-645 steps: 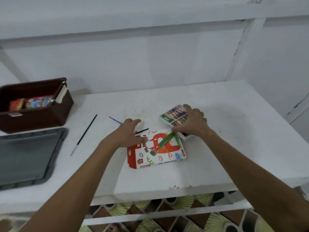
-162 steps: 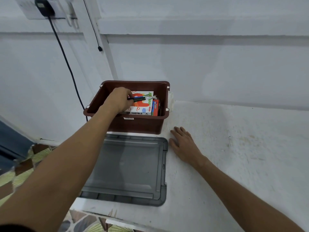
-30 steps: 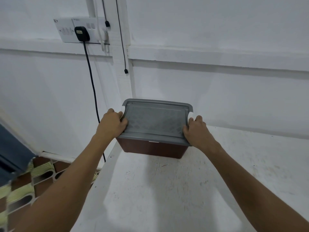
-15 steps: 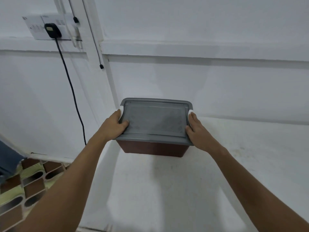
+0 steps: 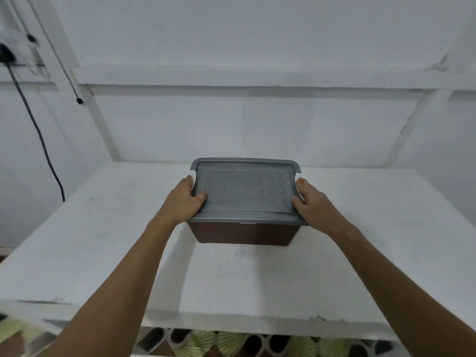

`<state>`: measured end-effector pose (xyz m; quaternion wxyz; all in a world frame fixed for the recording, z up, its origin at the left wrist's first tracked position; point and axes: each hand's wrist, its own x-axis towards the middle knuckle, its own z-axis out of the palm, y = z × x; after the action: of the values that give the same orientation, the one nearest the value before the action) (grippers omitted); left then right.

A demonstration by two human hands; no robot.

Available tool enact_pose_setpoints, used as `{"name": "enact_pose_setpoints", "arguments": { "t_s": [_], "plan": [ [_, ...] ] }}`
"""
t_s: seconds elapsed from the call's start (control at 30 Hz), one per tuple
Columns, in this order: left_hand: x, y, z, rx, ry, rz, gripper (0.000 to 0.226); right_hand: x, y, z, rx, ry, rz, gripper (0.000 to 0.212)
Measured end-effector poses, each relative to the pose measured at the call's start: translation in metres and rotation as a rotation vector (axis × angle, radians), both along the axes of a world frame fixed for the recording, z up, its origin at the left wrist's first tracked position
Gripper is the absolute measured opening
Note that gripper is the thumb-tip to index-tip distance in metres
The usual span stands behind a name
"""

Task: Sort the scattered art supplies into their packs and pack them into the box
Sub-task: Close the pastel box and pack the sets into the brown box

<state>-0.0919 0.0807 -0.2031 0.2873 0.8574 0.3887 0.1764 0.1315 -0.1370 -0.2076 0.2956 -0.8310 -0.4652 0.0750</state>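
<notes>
The brown box [image 5: 243, 234] stands near the middle of the white table with its grey lid [image 5: 246, 191] shut over it, so the art supplies inside are hidden. My left hand [image 5: 184, 202] grips the box's left side, thumb curled over the lid's edge. My right hand [image 5: 313, 204] grips the right side, fingers wrapped down around the rim.
The white table [image 5: 103, 240] runs wide on both sides of the box, its front edge near the bottom of the view. A white wall with a ledge stands behind. A black cable [image 5: 38, 132] hangs from a socket at the far left.
The box, held in both hands with the lid on, has shifted from the table's left end by the wall toward its middle. My view has swung right with it.
</notes>
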Motion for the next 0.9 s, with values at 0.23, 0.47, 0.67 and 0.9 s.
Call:
{"name": "enact_pose_setpoints", "arguments": {
  "t_s": [0.23,0.47,0.67,0.9],
  "plan": [
    [0.028,-0.070,0.003,-0.089,-0.212,-0.101,0.042,0.031,-0.062,0.013,0.060,-0.076,-0.078,0.025],
    [0.038,-0.072,0.001,0.129,-0.141,-0.042,0.018,0.020,-0.068,-0.002,0.000,-0.012,-0.059,0.078],
    [0.034,-0.067,0.001,0.198,-0.186,0.102,0.039,0.014,-0.052,-0.006,0.049,-0.072,-0.120,0.081],
    [0.025,-0.058,-0.017,0.183,-0.101,-0.161,0.038,0.012,-0.047,0.000,0.059,-0.098,-0.098,0.070]
  ]
}}
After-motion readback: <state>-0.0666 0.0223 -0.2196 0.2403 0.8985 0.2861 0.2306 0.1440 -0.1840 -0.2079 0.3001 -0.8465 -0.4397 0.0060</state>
